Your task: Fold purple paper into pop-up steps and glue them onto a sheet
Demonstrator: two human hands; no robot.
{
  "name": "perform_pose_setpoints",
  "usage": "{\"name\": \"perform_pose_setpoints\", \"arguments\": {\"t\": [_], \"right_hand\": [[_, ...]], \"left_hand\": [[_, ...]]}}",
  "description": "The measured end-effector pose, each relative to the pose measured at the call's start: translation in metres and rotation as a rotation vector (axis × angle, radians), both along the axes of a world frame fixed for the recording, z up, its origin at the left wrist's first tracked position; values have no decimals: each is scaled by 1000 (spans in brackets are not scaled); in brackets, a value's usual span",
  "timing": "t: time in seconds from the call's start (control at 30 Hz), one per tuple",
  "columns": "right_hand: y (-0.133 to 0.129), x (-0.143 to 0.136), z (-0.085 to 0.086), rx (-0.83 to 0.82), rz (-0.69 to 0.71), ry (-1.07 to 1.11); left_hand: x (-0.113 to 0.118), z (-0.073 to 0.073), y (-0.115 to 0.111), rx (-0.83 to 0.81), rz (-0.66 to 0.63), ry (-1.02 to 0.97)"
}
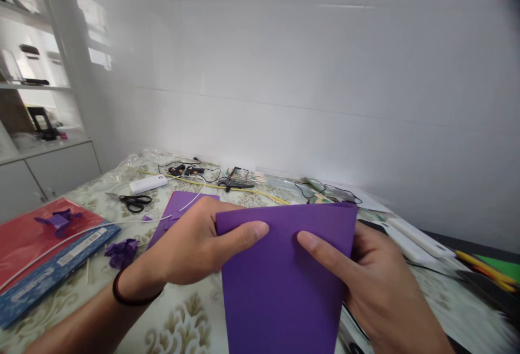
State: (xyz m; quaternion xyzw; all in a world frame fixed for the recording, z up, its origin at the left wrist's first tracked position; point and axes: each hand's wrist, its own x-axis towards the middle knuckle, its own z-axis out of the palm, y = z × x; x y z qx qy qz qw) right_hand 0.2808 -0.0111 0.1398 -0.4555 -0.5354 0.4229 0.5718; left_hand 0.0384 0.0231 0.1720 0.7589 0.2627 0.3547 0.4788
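A folded sheet of purple paper [284,289] is held up in front of me, its folded edge running along the top. My left hand [203,240] grips its upper left corner, thumb lying on the near face and fingers hidden behind. On the right side my right hand [365,278] pinches the sheet the same way, its thumb pointing in toward the middle. Behind my left hand, another piece of purple paper [174,207] lies on the table. A crumpled purple scrap [122,252] rests beside my left wrist.
Black-handled scissors [136,202] and a white power strip [148,183] lie at the back left. A red sheet [24,243] in blue packaging [60,267] sits at the left. Glue guns [186,170] lie near the wall. White boards [406,243] are at the right.
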Motion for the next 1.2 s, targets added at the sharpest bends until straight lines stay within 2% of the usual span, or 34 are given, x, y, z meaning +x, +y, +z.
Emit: {"name": "perform_pose_setpoints", "arguments": {"t": [0.57, 0.8, 0.93, 1.2], "right_hand": [[-2, 0, 4, -12, 3, -20], [-2, -4, 4, -16, -8, -30], [-5, -10, 8, -29, -68, -8], [-9, -17, 17, -30, -51, -14]], "left_hand": [[0, 0, -2, 21, 7, 10], [1, -3, 0, 307, 242, -49], [2, -4, 1, 357, 238, -54], [-2, -5, 2, 397, 256, -24]]}}
